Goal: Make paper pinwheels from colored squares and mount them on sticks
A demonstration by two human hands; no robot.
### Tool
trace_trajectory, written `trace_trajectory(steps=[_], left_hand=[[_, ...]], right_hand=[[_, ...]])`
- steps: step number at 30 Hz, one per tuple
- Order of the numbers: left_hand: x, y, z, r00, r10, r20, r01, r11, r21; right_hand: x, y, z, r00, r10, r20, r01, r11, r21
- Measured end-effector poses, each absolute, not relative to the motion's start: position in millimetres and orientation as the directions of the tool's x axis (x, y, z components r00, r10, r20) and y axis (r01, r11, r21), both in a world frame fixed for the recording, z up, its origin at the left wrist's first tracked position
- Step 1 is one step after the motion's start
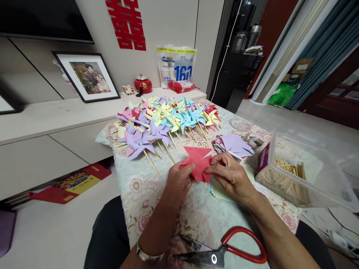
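A red sheet of paper (199,158) with slits cut toward its middle is held up over the table. My left hand (179,179) grips its lower left side, thumb on top. At its right edge, my right hand (230,173) pinches a corner of the same sheet. Below the paper a thin wooden stick (190,187) shows in part. Red-handled scissors (221,250) lie with blades apart at the near edge. Beyond my hands rests a large group of finished paper pinwheels (174,116) on sticks.
A pile of cut purple paper (235,145) lies right of the pinwheels, with pale green sheets (221,188) under my right hand. A clear plastic box (297,175) of wooden sticks stands at right. A framed photo (88,76) and a red jar (143,84) stand on the cabinet.
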State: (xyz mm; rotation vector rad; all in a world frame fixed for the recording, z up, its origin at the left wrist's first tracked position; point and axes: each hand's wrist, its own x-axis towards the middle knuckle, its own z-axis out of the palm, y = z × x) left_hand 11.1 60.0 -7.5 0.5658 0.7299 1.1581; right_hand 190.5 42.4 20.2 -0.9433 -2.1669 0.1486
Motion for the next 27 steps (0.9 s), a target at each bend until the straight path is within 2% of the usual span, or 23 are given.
trace_trajectory(steps=[10,16,20,22,24,27], left_hand=[[13.5,60.5,-9.5,0.105,0.950,-0.294,-0.492,0.307,0.815],[15.2,60.4,-9.9,0.121,0.947,-0.299,-0.472,0.320,0.822],[13.8,60.8,-9.2,0.122,0.948,-0.293,-0.527,0.312,0.790],[12.7,60.9,-8.2,0.135,0.950,-0.281,-0.570,0.306,0.763],[12.0,61.0,-7.0,0.143,0.954,-0.264,-0.609,0.295,0.736],[12.1,60.7,-5.1,0.146,0.954,-0.261,-0.638,0.293,0.712]], right_hand=[[187.4,40.3,20.6,-0.469,0.723,0.507,0.585,0.684,-0.435],[184.2,38.0,21.3,-0.400,0.768,0.500,0.626,0.627,-0.464],[184.8,38.2,20.4,-0.396,0.783,0.479,0.593,0.617,-0.518],[186.4,39.2,18.7,-0.355,0.800,0.484,0.567,0.596,-0.568],[187.7,40.8,16.3,-0.238,0.860,0.451,0.542,0.503,-0.673],[187.5,43.6,12.3,-0.006,0.974,0.226,0.401,0.209,-0.892]])
